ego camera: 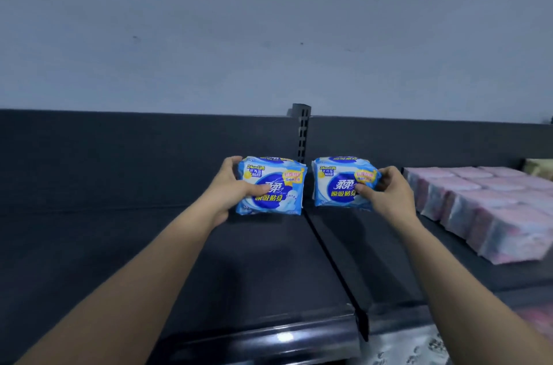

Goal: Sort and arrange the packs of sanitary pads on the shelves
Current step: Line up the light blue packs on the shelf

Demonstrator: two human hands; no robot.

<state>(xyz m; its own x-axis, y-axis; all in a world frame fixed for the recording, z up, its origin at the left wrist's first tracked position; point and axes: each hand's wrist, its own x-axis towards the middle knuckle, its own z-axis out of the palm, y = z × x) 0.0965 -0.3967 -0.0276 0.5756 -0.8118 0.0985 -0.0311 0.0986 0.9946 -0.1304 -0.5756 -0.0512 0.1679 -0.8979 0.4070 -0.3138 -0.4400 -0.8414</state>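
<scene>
Two blue and white packs of sanitary pads stand upright near the back of the dark top shelf point(149, 245). My left hand point(232, 185) grips the left pack point(273, 186) by its left side, thumb on the front. My right hand point(389, 189) grips the right pack point(341, 183) by its right side, thumb across the front. The packs sit either side of the shelf divider point(329, 257), a small gap between them.
Several pink packs point(484, 209) lie in rows on the right part of the shelf, close to my right hand. A slotted upright post point(302, 131) rises behind the blue packs. The shelf's shiny front rail point(269, 337) runs below, with a grey wall behind.
</scene>
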